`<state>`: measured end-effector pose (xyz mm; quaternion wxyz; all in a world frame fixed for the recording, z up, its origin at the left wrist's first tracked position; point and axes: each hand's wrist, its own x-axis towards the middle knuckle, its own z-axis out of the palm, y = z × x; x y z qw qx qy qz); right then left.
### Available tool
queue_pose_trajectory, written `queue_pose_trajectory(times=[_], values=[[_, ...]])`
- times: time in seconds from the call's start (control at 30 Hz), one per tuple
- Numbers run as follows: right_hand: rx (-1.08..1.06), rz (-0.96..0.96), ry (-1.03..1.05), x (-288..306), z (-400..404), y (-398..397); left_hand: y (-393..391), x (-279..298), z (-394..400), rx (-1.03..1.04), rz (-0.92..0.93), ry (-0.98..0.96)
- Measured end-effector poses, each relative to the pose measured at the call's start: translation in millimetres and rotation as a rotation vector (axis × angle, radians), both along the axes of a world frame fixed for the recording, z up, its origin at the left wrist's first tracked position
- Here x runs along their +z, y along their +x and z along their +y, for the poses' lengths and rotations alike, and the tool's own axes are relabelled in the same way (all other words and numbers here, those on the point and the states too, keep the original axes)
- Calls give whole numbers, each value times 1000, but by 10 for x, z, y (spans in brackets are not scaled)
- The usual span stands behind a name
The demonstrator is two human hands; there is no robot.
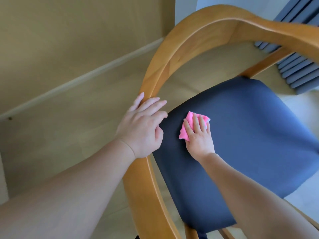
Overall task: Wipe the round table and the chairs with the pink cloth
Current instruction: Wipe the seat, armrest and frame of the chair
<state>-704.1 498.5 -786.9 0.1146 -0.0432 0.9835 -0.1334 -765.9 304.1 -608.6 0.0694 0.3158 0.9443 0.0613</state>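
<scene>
A wooden chair with a curved backrest rail point(172, 54) and a dark blue padded seat point(241, 135) fills the view from above. My right hand point(198, 137) lies flat on the seat near its left edge, fingers straight, pressing the crumpled pink cloth point(185, 130) down under it. My left hand point(143, 125) rests on the curved wooden rail at the seat's left side, its fingers loosely laid over the wood. The round table is not in view.
Light wood floor point(60, 135) spreads to the left, with a pale skirting board point(82, 80) running diagonally along a beige wall. Grey-blue pleated curtains point(296, 73) hang at the upper right, behind the chair.
</scene>
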Motion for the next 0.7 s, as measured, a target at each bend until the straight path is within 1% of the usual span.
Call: queue_pose_trajectory(times=[0.07, 0.13, 0.2, 0.23, 0.3, 0.4, 0.6, 0.7], values=[[115, 9, -76, 1, -124, 0, 8, 21, 17, 0, -8, -14], [263, -31, -116, -11, -274, 23, 19, 24, 24, 3, -6, -25], [418, -101, -67, -59, -442, 67, 32, 16, 20, 7, 4, -31], [459, -113, -33, -79, -512, 79, 37, 12, 18, 9, 8, -34], [462, -112, 15, -85, -602, 78, 34, 14, 17, 10, 15, -43], [474, -105, 28, -68, -596, 48, 23, 21, 27, 5, 17, -63], [593, -98, 97, 0, -460, -105, 7, 26, 39, -8, 17, -120], [596, -91, 77, 23, -344, -232, 3, 26, 41, -3, 14, -118]])
